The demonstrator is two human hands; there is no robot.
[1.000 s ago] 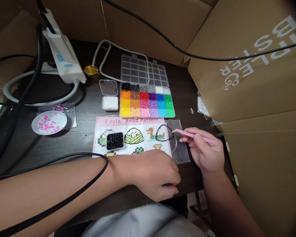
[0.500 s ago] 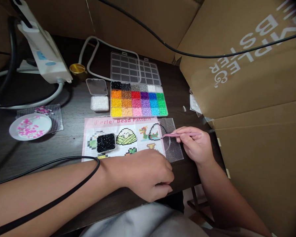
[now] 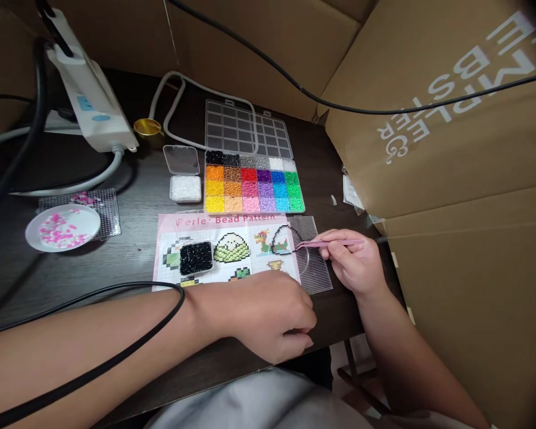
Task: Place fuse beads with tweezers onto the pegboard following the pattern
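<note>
A person's right hand (image 3: 352,265) pinches pink tweezers (image 3: 335,243), their tips over a clear pegboard (image 3: 319,274) at the right edge of a sheet (image 3: 250,221) headed "Perler Bead Pattern". The left hand (image 3: 272,319) rests at the sheet's lower edge with its fingers curled under. Whether it holds anything cannot be told. Black beads (image 3: 196,257) sit on the sheet, and an open bead box (image 3: 250,126) of many colours lies just behind it on the dark bench (image 3: 138,196).
</note>
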